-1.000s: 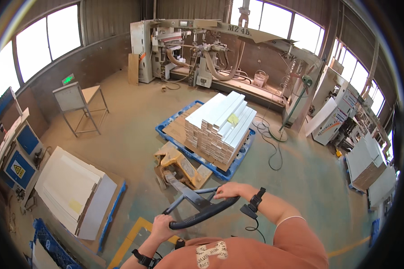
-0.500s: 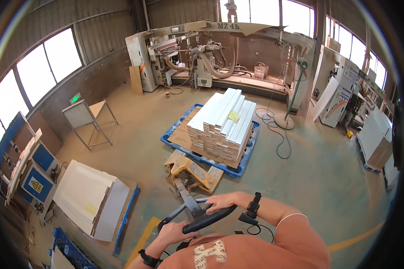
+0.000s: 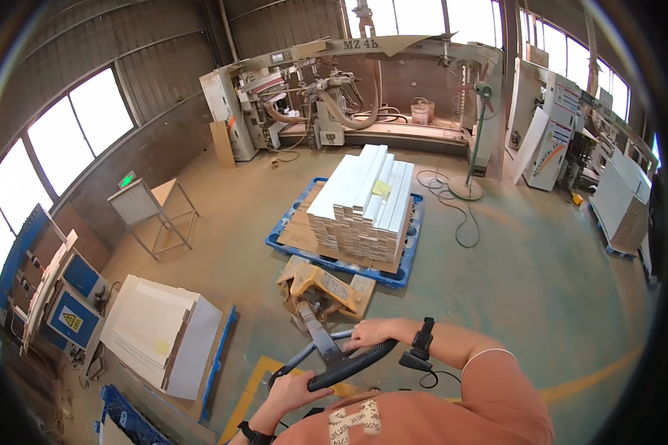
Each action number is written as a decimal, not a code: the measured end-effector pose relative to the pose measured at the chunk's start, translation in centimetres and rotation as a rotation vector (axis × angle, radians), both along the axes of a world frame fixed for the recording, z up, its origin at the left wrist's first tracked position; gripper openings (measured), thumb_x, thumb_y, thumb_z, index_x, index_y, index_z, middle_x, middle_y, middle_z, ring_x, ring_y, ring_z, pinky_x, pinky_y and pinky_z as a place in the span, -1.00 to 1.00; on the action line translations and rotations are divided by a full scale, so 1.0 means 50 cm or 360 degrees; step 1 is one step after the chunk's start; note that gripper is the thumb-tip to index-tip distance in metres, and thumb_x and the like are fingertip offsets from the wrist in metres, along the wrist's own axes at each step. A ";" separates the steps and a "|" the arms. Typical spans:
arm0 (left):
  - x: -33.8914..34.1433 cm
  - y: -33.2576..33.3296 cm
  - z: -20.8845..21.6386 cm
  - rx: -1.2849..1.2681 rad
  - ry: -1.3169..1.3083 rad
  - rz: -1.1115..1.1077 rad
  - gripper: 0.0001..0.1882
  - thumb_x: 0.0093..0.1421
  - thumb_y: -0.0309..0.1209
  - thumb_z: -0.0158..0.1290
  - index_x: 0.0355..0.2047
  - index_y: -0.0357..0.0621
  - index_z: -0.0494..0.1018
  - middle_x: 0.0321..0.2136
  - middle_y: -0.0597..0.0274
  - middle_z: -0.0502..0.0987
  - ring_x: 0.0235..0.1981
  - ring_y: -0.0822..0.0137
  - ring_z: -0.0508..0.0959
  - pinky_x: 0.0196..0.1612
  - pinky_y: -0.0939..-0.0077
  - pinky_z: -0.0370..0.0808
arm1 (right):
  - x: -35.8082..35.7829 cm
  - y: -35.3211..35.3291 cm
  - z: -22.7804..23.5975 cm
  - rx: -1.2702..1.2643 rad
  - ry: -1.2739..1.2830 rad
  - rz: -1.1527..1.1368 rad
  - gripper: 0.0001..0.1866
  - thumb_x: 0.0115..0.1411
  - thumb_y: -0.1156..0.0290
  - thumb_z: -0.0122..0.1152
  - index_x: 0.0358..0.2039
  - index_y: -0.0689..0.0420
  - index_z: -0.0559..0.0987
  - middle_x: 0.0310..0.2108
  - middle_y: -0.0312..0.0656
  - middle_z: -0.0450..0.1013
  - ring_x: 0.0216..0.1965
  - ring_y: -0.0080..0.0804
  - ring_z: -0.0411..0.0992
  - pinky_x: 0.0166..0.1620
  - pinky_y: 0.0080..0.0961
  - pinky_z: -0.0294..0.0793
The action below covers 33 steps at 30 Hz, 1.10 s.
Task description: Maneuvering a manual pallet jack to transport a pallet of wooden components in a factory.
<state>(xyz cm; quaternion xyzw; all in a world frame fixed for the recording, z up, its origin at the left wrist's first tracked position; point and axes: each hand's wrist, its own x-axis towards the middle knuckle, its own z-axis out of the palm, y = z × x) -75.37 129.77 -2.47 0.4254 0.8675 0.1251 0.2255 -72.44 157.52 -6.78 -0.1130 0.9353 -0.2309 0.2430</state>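
Observation:
Both my hands are closed on the looped handle of a pallet jack. My left hand grips the handle's left, nearer side, and my right hand has its fingers curled over the right, farther side. Between them runs the black grip. A grey shaft leads from the handle to the dusty yellow pallet jack body, which stands against the near side of a blue pallet. On this pallet, over a cardboard sheet, sits a stack of long white boards with a yellow paper on top.
At lower left, large white panels lie on another pallet, near a blue machine. A metal-legged stand is farther back. Beyond the boards is a long machine. A green fan pole and loose cable stand right.
The view has shifted slightly, so the boards and far machine appear a little left and the panels a little right. Both hands keep their hold on the pallet jack handle.

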 end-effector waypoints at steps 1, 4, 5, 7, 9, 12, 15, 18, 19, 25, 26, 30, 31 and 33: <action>-0.002 -0.008 -0.003 -0.0027 0.0000 0.0008 -0.37 -0.12 0.29 0.03 -0.29 0.03 0.51 -0.59 0.19 0.54 -0.50 0.12 0.56 -0.40 0.32 0.47 | 0.009 -0.006 0.004 0.0007 -0.0017 -0.0010 -0.36 0.17 -0.19 -0.24 -0.34 0.14 0.60 -0.34 0.05 0.48 -0.24 -0.01 0.41 -0.15 -0.25 0.37; 0.006 -0.038 -0.006 0.0030 -0.0040 -0.0079 -0.38 -0.11 0.30 0.01 -0.38 0.00 0.50 -0.61 0.15 0.52 -0.51 0.11 0.55 -0.43 0.31 0.46 | 0.026 -0.039 0.006 0.0103 -0.0182 -0.0239 -0.31 0.20 -0.20 -0.37 -0.28 0.14 0.58 -0.25 0.07 0.46 -0.19 0.00 0.39 -0.12 -0.23 0.34; 0.013 -0.049 -0.011 0.0076 -0.0050 -0.0112 -0.39 -0.10 0.31 -0.01 -0.42 0.00 0.48 -0.63 0.12 0.52 -0.52 0.09 0.55 -0.45 0.28 0.46 | 0.043 -0.059 0.003 0.0114 -0.0196 -0.0240 -0.31 0.20 -0.20 -0.37 -0.28 0.14 0.58 -0.25 0.07 0.46 -0.19 0.00 0.39 -0.12 -0.23 0.34; 0.023 -0.073 -0.028 0.0133 -0.0051 -0.0133 -0.39 -0.09 0.30 -0.01 -0.43 -0.01 0.47 -0.63 0.11 0.51 -0.53 0.09 0.55 -0.45 0.27 0.46 | 0.080 -0.092 -0.006 0.0060 -0.0277 -0.0406 -0.33 0.21 -0.19 -0.36 -0.22 0.12 0.55 -0.20 0.06 0.44 -0.15 -0.01 0.38 -0.07 -0.24 0.31; 0.029 -0.089 -0.038 0.0063 -0.0051 -0.0178 -0.42 -0.08 0.26 0.02 -0.41 -0.01 0.49 -0.64 0.14 0.51 -0.54 0.11 0.54 -0.46 0.29 0.45 | 0.112 -0.105 -0.022 -0.0086 -0.0329 -0.0378 -0.38 0.22 -0.15 -0.33 -0.18 0.10 0.53 -0.18 0.03 0.44 -0.12 -0.03 0.36 -0.03 -0.25 0.29; 0.035 -0.095 -0.031 0.0051 -0.0096 -0.0211 -0.42 -0.06 0.26 0.00 -0.40 -0.01 0.49 -0.64 0.10 0.51 -0.54 0.08 0.54 -0.47 0.28 0.45 | 0.140 -0.139 0.024 -0.0015 -0.0276 -0.0304 -0.51 0.23 -0.03 -0.29 -0.16 -0.02 0.54 -0.17 -0.12 0.46 -0.11 -0.10 0.38 -0.02 -0.28 0.29; 0.049 -0.120 -0.044 0.0169 -0.0130 -0.0224 -0.42 -0.05 0.25 -0.01 -0.40 -0.02 0.48 -0.63 0.07 0.51 -0.53 0.07 0.54 -0.45 0.27 0.45 | 0.170 -0.161 0.022 -0.0019 -0.0065 -0.0448 -0.52 0.20 -0.11 -0.26 -0.16 -0.15 0.56 -0.26 -0.09 0.49 -0.19 -0.09 0.42 -0.08 -0.25 0.34; 0.043 -0.139 -0.049 0.0176 -0.0145 -0.0335 -0.39 -0.05 0.26 -0.02 -0.31 -0.03 0.47 -0.62 0.11 0.52 -0.52 0.11 0.56 -0.47 0.30 0.46 | 0.188 -0.175 -0.035 0.0035 0.0324 -0.0519 -0.58 0.21 -0.04 -0.23 -0.30 -0.15 0.60 -0.44 -0.07 0.50 -0.35 -0.04 0.44 -0.23 -0.23 0.40; 0.047 -0.143 -0.050 0.0149 -0.0153 -0.0341 -0.39 -0.05 0.26 -0.02 -0.28 -0.02 0.47 -0.62 0.12 0.52 -0.52 0.12 0.56 -0.46 0.31 0.47 | 0.200 -0.186 -0.036 0.0067 0.0459 -0.0532 -0.58 0.21 -0.02 -0.22 -0.33 -0.13 0.61 -0.50 -0.06 0.49 -0.41 -0.03 0.44 -0.29 -0.22 0.42; 0.092 -0.165 -0.062 0.0038 -0.0249 -0.0350 -0.35 -0.04 0.25 -0.03 -0.16 0.00 0.45 -0.57 0.15 0.55 -0.49 0.16 0.57 -0.40 0.33 0.48 | 0.262 -0.237 -0.021 0.0112 0.0538 -0.0772 -0.54 0.20 -0.02 -0.16 -0.57 0.01 0.57 -0.64 -0.04 0.44 -0.52 -0.03 0.41 -0.41 -0.19 0.38; 0.099 -0.169 -0.067 0.0058 -0.0264 -0.0330 -0.32 -0.05 0.26 -0.03 -0.13 0.00 0.45 -0.56 0.14 0.55 -0.47 0.16 0.57 -0.38 0.33 0.48 | 0.269 -0.246 -0.016 0.0130 0.0583 -0.0803 -0.51 0.20 -0.02 -0.15 -0.64 0.05 0.52 -0.66 -0.04 0.42 -0.54 -0.03 0.41 -0.44 -0.20 0.36; 0.128 -0.170 -0.100 -0.0009 -0.0157 -0.0383 -0.28 -0.07 0.29 -0.04 -0.11 -0.02 0.45 -0.52 0.09 0.55 -0.42 0.13 0.57 -0.34 0.32 0.47 | 0.302 -0.256 -0.035 0.0102 0.0724 -0.0887 -0.51 0.20 -0.01 -0.14 -0.67 0.05 0.51 -0.68 -0.04 0.41 -0.57 -0.04 0.40 -0.47 -0.21 0.36; 0.136 -0.171 -0.105 0.0024 -0.0139 -0.0347 -0.32 -0.09 0.29 -0.01 -0.19 -0.02 0.48 -0.52 0.08 0.55 -0.41 0.11 0.56 -0.33 0.29 0.47 | 0.310 -0.258 -0.038 0.0101 0.0738 -0.0906 -0.51 0.20 -0.01 -0.14 -0.67 0.05 0.51 -0.68 -0.04 0.41 -0.57 -0.04 0.40 -0.47 -0.21 0.36; 0.144 -0.177 -0.116 0.0050 -0.0104 -0.0316 -0.35 -0.10 0.28 0.01 -0.27 -0.01 0.51 -0.52 0.07 0.55 -0.40 0.08 0.56 -0.33 0.26 0.46 | 0.318 -0.262 -0.059 0.0045 0.0826 -0.0918 -0.51 0.19 -0.01 -0.13 -0.67 0.06 0.51 -0.70 -0.05 0.40 -0.60 -0.05 0.40 -0.48 -0.21 0.36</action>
